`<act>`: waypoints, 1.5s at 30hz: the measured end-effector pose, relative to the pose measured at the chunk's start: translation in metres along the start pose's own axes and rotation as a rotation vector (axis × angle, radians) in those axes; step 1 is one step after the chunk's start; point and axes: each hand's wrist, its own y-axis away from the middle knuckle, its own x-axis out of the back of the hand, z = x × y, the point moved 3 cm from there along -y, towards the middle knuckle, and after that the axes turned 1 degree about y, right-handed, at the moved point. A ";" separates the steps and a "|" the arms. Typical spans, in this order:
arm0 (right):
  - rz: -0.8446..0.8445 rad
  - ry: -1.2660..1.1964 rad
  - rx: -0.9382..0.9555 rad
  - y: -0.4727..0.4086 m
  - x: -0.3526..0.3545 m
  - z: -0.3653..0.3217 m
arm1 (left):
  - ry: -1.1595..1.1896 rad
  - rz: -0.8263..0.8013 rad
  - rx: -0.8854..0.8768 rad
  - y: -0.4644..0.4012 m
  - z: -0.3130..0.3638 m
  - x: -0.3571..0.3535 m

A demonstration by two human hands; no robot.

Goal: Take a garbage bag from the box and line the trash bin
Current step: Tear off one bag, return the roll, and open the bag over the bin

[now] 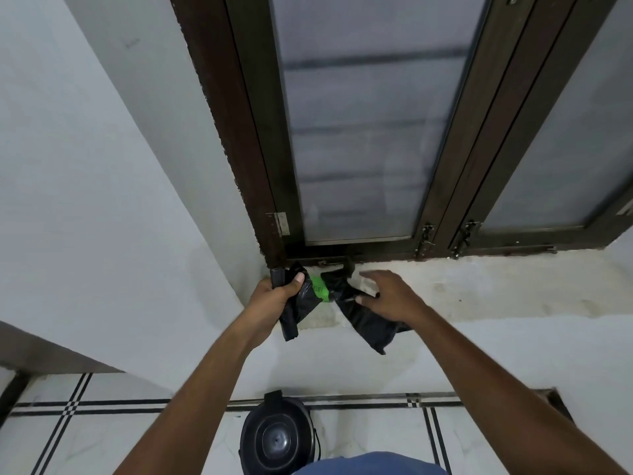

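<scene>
While left hand (pixel 274 293) grips, crinkled black bags (pixel 363 318).

A window (pixel 359 132) with a dark brown frame and frosted panes fills the upper middle. Faint horizontal bars show through its glass, which lets in dull, even daylight. A metal hinge (pixel 281 223) sits at the window's lower left corner, and two latches (pixel 445 236) hang at its bottom edge to the right. Below the window runs a stained pale sill (pixel 479 286). Left of the window stands a plain white wall (pixel 85 166). Far beneath the window lies a white tiled floor (pixel 137 440) crossed by black double lines.
</scene>
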 end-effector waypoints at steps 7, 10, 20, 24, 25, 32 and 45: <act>0.135 0.300 -0.098 0.030 -0.029 0.023 | -0.009 -0.013 -0.007 -0.003 -0.010 0.003; 0.050 0.234 -0.130 0.031 -0.030 0.028 | -0.019 -0.007 -0.012 -0.004 -0.012 0.002; 0.352 -0.895 -0.178 0.017 0.036 -0.008 | -0.017 0.022 0.010 -0.005 -0.011 0.000; 0.606 -0.846 -0.211 0.018 0.054 -0.009 | -0.029 0.009 0.011 -0.004 -0.013 0.000; 0.645 -0.830 -0.191 0.019 0.056 -0.007 | -0.031 0.009 0.011 -0.003 -0.013 0.000; 0.547 -0.583 -0.094 0.015 0.067 -0.016 | -0.001 0.020 0.009 0.000 -0.009 0.002; 0.645 -0.441 0.030 0.017 0.092 -0.037 | -0.017 0.015 0.017 -0.001 -0.013 0.006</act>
